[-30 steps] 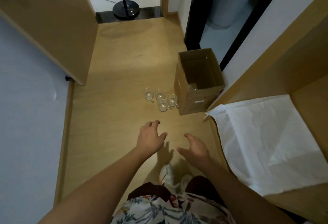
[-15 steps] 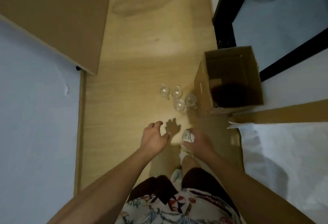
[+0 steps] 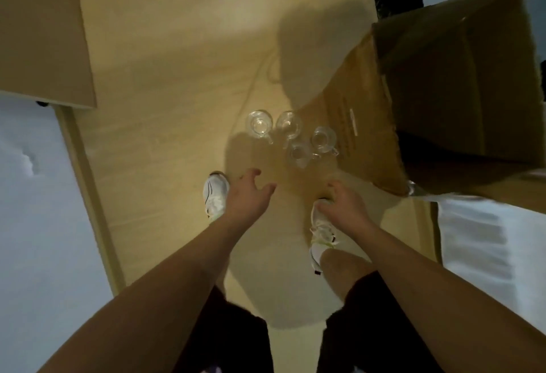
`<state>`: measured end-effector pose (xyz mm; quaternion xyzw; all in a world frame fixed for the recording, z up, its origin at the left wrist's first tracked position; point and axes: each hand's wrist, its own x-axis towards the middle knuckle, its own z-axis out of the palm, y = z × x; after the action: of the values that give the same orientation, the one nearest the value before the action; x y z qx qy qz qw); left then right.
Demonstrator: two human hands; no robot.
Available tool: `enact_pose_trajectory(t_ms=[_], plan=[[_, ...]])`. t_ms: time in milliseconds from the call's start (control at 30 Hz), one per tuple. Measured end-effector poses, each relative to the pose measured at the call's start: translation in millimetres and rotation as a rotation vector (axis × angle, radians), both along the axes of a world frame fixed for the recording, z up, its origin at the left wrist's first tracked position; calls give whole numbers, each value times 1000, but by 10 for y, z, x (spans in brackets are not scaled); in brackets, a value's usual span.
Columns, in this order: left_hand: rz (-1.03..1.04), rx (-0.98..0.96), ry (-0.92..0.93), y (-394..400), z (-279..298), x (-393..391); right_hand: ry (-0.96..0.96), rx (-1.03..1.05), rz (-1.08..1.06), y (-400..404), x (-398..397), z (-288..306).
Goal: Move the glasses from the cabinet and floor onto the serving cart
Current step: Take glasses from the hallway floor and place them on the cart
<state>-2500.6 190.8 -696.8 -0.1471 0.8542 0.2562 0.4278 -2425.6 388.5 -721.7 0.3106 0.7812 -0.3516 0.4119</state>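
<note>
Several clear glass mugs (image 3: 291, 137) with handles stand close together on the wooden floor, just left of a cardboard box. My left hand (image 3: 249, 195) hangs open a short way below and left of the mugs, fingers spread, holding nothing. My right hand (image 3: 344, 205) is also open and empty, below the mugs and near the box's lower corner. Neither hand touches a glass. The serving cart is out of view.
An open cardboard box (image 3: 363, 124) stands at the right, tall and close. A wooden cabinet panel (image 3: 44, 32) juts in at the upper left. A white cloth-covered surface (image 3: 487, 242) lies at the right. My white shoes (image 3: 215, 195) stand below the mugs.
I have stepped forward and bent down, so the mugs and box now look larger and closer. Both hands have moved nearer to the mugs and stayed open.
</note>
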Motion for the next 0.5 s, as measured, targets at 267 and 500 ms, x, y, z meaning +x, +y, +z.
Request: enact_pose_trajectory(t_ms=[267,500], plan=[[23,30,-101,-13,-2282,-399,-97,94,-165,-84,-272,-2155],[815,318,-405,222,-3435,-504,43,101,-294,5,-250,-3221]])
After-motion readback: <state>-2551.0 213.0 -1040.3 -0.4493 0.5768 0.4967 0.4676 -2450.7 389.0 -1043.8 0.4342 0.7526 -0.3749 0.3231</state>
